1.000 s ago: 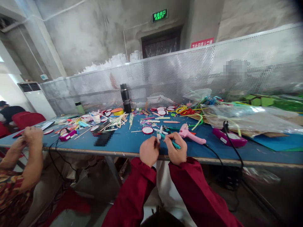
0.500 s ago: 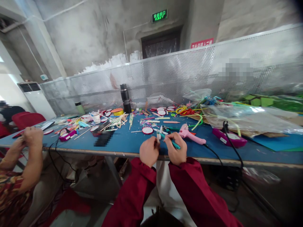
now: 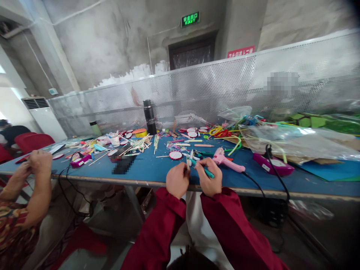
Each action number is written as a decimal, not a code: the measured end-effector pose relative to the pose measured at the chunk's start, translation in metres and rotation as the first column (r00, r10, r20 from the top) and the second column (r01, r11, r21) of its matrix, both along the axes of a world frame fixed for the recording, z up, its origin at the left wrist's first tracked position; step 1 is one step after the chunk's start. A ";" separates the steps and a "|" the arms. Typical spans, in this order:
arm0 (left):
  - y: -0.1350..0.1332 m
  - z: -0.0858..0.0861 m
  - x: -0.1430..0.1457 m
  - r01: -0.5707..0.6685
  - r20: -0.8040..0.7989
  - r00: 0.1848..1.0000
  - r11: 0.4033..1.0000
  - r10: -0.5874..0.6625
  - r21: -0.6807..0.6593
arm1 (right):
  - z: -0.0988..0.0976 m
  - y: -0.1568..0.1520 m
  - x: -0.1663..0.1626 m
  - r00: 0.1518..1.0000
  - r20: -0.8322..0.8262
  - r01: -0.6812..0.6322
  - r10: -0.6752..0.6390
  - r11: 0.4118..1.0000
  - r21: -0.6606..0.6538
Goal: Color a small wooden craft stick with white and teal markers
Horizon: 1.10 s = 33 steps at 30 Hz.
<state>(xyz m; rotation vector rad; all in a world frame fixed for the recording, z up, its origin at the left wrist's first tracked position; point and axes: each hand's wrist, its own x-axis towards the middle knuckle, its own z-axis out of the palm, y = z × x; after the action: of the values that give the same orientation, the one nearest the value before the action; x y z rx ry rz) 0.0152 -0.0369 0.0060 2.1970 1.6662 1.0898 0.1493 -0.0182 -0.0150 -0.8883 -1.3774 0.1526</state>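
My left hand [image 3: 177,180] is closed near the front edge of the blue table [image 3: 152,168], pinching a small pale stick piece [image 3: 188,162]. Right beside it, my right hand [image 3: 208,177] is wrapped round a teal pen-like tool [image 3: 209,173] whose tip points toward the stick. Both hands almost touch, and both sleeves are dark red. A pink glue gun [image 3: 225,159] lies on the table just right of my right hand, its black cord running off the front edge.
Wooden sticks, red-and-white discs [image 3: 176,155] and coloured pipe cleaners litter the table. A black flask [image 3: 149,117] stands at the back by the perforated metal screen. A purple device [image 3: 272,164] and plastic bags lie right. Another person's hands [image 3: 33,163] work at the left end.
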 end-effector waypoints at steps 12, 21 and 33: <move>0.001 -0.002 0.000 -0.004 -0.018 1.000 1.000 0.004 0.019 | 0.002 -0.003 0.000 1.000 0.001 -0.008 0.008 1.000 0.009; 0.000 -0.002 0.000 0.003 -0.009 1.000 1.000 -0.003 0.031 | 0.004 -0.004 0.000 1.000 0.011 0.005 -0.005 1.000 0.013; 0.000 -0.003 0.000 -0.001 -0.020 1.000 1.000 0.001 0.024 | 0.002 -0.003 0.000 1.000 0.008 -0.023 0.023 1.000 0.012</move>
<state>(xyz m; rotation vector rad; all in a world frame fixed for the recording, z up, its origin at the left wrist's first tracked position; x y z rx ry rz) 0.0154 -0.0367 0.0029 2.2292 1.6716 1.0966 0.1495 -0.0211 -0.0130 -0.8638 -1.3950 0.1584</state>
